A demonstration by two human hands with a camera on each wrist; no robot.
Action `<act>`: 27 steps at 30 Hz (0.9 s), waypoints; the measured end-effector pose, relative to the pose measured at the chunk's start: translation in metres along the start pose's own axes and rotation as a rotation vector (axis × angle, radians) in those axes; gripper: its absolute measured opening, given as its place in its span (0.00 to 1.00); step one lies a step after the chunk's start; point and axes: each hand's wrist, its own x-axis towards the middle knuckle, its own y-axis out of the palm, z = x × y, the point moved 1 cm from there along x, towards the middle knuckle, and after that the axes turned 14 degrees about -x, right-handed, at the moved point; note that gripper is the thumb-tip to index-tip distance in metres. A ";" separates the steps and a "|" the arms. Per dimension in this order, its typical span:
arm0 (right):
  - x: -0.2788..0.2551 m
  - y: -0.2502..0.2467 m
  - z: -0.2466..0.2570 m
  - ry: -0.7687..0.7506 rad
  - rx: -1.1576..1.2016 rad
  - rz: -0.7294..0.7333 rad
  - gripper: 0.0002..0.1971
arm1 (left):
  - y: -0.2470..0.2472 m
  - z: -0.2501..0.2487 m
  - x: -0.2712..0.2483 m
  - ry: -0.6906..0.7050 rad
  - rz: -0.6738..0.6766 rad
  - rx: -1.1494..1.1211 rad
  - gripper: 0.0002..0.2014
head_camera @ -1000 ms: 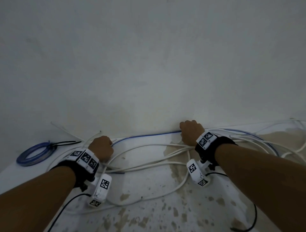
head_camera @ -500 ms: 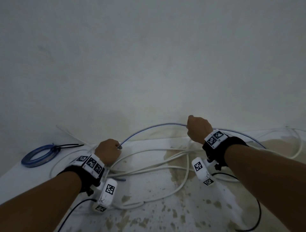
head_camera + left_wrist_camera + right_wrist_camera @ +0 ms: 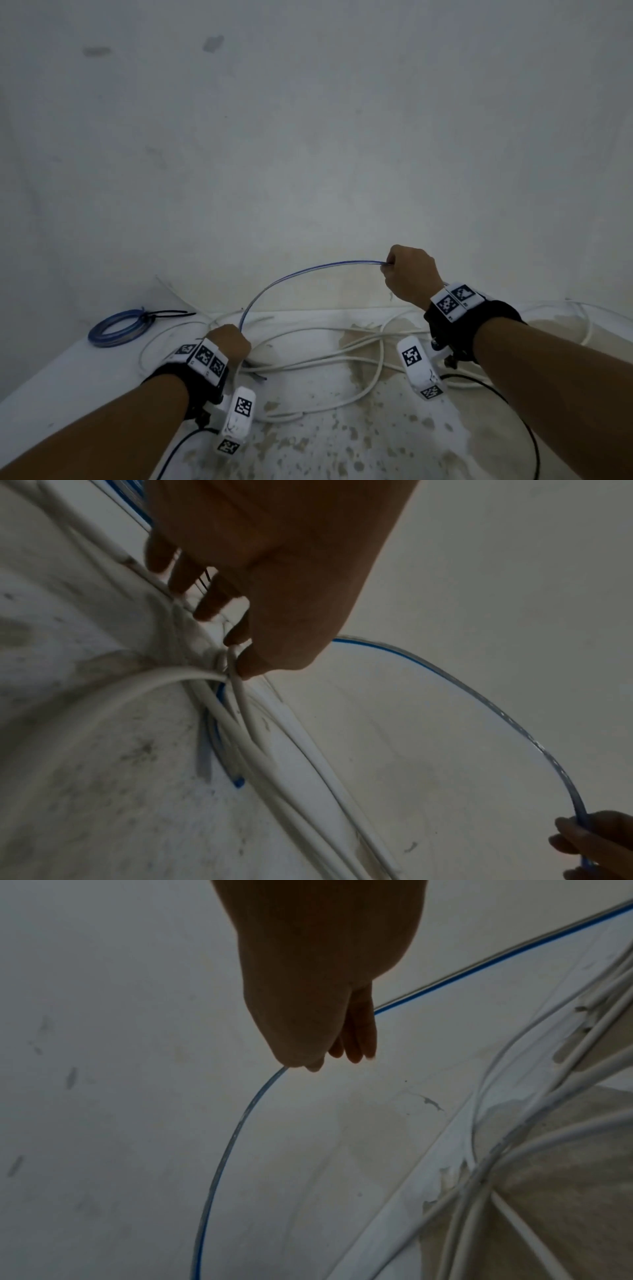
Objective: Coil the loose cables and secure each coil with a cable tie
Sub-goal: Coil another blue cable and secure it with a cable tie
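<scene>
Head view: a person's right hand [image 3: 409,275], raised in front of the wall [image 3: 308,137], is closed around a blue cable [image 3: 301,272] that arcs down to the left hand [image 3: 230,344], whose thumb and forefinger pinch the same cable low over a stained white surface [image 3: 342,445]. Loose white cables [image 3: 342,358] lie tangled on the surface between and beneath the two hands. Well to the left, a finished blue coil [image 3: 114,329] rests there, bound by a black cable tie [image 3: 168,312].

Blue-striped clear cable [image 3: 291,279]; white cables [image 3: 329,359]; black tie [image 3: 171,312].
</scene>
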 end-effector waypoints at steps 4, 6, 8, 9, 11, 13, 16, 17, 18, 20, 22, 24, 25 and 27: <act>-0.011 -0.015 0.011 -0.023 0.052 0.020 0.07 | 0.007 0.000 -0.012 0.099 0.048 -0.041 0.08; -0.018 -0.022 0.014 -0.036 0.087 0.011 0.08 | 0.009 0.003 -0.015 0.133 0.076 -0.083 0.13; -0.023 -0.027 0.016 -0.049 0.130 -0.006 0.08 | 0.010 0.004 -0.022 0.168 0.120 -0.125 0.17; -0.024 -0.030 0.017 -0.057 0.149 -0.016 0.08 | 0.010 0.005 -0.026 0.196 0.136 -0.115 0.17; -0.026 -0.037 0.019 -0.075 0.190 -0.030 0.10 | 0.010 0.006 -0.030 0.228 0.170 -0.118 0.13; -0.024 -0.043 0.020 -0.086 0.227 -0.034 0.14 | 0.008 0.010 -0.032 0.261 0.162 -0.163 0.09; -0.020 -0.057 0.021 -0.070 0.273 -0.059 0.26 | 0.001 0.011 -0.044 0.311 0.132 -0.252 0.14; -0.019 -0.063 0.021 -0.069 0.302 -0.078 0.28 | 0.000 0.012 -0.048 0.314 0.121 -0.282 0.15; -0.018 -0.068 0.021 -0.069 0.326 -0.106 0.28 | -0.003 0.013 -0.051 0.308 0.098 -0.297 0.15; -0.019 -0.082 0.023 -0.081 0.356 -0.168 0.24 | -0.008 0.014 -0.057 0.293 0.046 -0.324 0.19; -0.023 -0.095 0.029 -0.089 0.394 -0.216 0.18 | -0.015 0.016 -0.061 0.294 -0.002 -0.335 0.24; -0.025 -0.104 0.033 -0.075 0.436 -0.230 0.13 | -0.026 0.016 -0.065 0.325 -0.064 -0.359 0.23; -0.026 -0.107 0.035 -0.064 0.457 -0.225 0.10 | -0.032 0.015 -0.065 0.337 -0.097 -0.380 0.20; -0.026 -0.111 0.038 -0.040 0.513 -0.212 0.03 | -0.042 0.013 -0.066 0.361 -0.136 -0.425 0.16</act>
